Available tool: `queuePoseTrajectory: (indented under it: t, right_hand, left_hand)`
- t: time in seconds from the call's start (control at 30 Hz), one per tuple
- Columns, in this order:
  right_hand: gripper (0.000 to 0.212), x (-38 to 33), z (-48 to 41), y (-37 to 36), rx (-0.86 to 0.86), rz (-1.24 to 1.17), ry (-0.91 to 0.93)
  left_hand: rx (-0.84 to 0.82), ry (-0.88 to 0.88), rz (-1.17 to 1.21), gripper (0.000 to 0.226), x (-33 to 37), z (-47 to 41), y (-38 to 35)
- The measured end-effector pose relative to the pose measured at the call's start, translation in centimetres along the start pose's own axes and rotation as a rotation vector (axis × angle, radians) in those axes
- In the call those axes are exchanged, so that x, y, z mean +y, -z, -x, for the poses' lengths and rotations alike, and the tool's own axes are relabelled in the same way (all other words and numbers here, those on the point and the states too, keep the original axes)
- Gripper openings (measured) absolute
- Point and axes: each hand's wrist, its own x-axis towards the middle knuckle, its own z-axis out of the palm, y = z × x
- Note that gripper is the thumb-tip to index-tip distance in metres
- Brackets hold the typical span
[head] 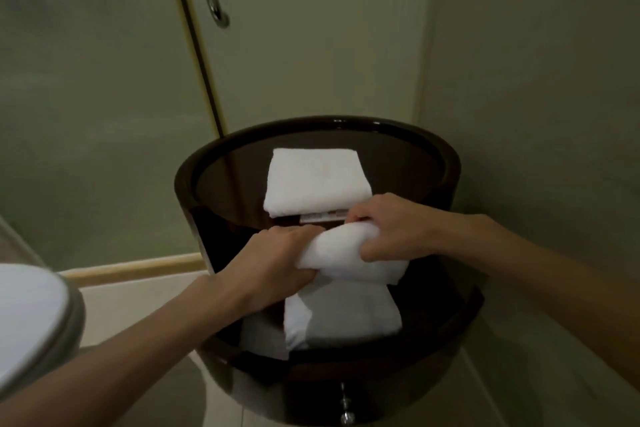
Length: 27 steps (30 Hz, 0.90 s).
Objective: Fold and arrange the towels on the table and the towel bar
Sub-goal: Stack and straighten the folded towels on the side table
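Two hands (273,263) (391,229) gripping towel (341,248), folded towel (317,180) on table (183,177)

Both hands (277,263) around white towel (349,253)

one view only here, from the head, tipped forward and down over the round dark desk (446,163), close in. wide lens (see the door frame (195,45) bow as it climbs). left hand (273,263) and right hand (391,229) sit mid-frame, forearms (121,350) running in from the bottom corners, wall (519,45) filling the top half.
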Motion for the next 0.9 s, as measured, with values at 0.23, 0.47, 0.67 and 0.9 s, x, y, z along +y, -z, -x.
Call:
queuePoseTrajectory:
  t: [0.23,0.47,0.67,0.9]
  right_hand:
    - [0.071,-1.7,0.4,3.0,-0.178,0.136,-0.096]
    - [0.049,-2.5,-0.4,6.3,0.036,0.144,0.002]
    - [0.031,-3.1,-2.0,10.7,0.214,0.140,0.109]
    - [0.031,-3.2,-5.0,14.5,0.551,0.233,0.167]
  left_hand:
    - [-0.070,-0.070,0.030,0.046,0.2,-2.9,4.9]
    - [-0.004,-0.060,0.203,0.035,-0.1,-5.1,8.7]
    - [0.078,-0.044,0.218,0.033,-0.3,-8.0,13.3]
    - [0.335,-0.030,-0.031,0.041,-0.9,-11.3,16.8]
